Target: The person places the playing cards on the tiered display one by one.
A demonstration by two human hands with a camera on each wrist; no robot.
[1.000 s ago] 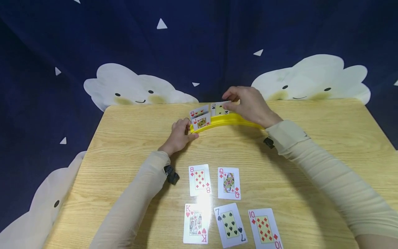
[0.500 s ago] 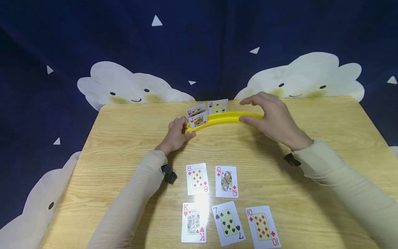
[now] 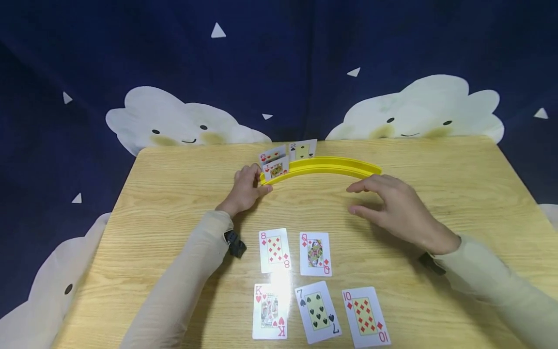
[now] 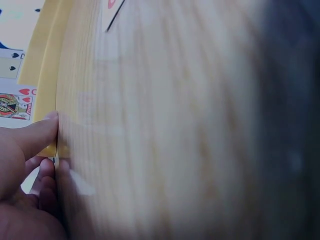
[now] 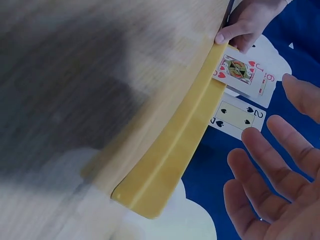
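Note:
A curved yellow card holder (image 3: 335,165) lies near the table's far edge. My left hand (image 3: 246,191) grips its left end, thumb in front and fingers behind, as the left wrist view also shows. Cards stand in the holder: the jack of hearts (image 3: 276,169) in front of the six of hearts (image 3: 270,156) at the left end, and the two of spades (image 3: 303,149) just right of them in the back. My right hand (image 3: 398,208) hovers before the holder's right end, its fingers apart and holding nothing; the right wrist view shows its palm (image 5: 295,215) bare.
Face up on the wooden table (image 3: 174,194) lie the eight of diamonds (image 3: 274,251), queen of diamonds (image 3: 316,254), king of hearts (image 3: 270,311), seven of spades (image 3: 319,312) and ten of diamonds (image 3: 366,317). A dark blue curtain (image 3: 279,63) with clouds hangs behind the table.
My right hand has let go of the two of spades, which stays standing in the holder, and has moved right and toward the near side. The left hand keeps its grip.

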